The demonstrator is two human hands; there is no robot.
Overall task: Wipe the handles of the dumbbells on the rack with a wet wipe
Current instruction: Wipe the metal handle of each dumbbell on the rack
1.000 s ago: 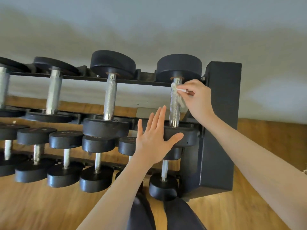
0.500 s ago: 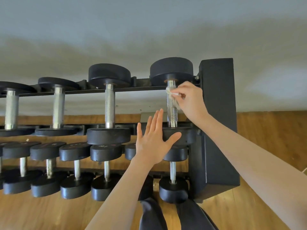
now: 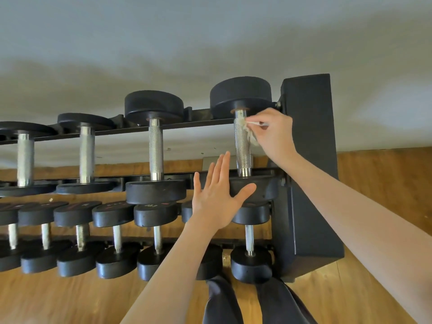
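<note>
Pinching a crumpled white wet wipe (image 3: 250, 133) between thumb and curled fingers, the right hand (image 3: 273, 134) presses it against the upper part of the knurled silver handle (image 3: 243, 146) of the rightmost black round-headed dumbbell (image 3: 240, 95) on the top shelf of the black metal rack (image 3: 308, 160). The left hand (image 3: 218, 195) is released, fingers straight and spread, its palm laid flat against the near head of that same dumbbell, thumb stretched across the head's edge. Three more black dumbbells with silver handles (image 3: 156, 148) sit to the left on the top shelf, and a row of smaller black dumbbells (image 3: 114, 239) fills the lower shelf above the wooden floor (image 3: 385, 183).
</note>
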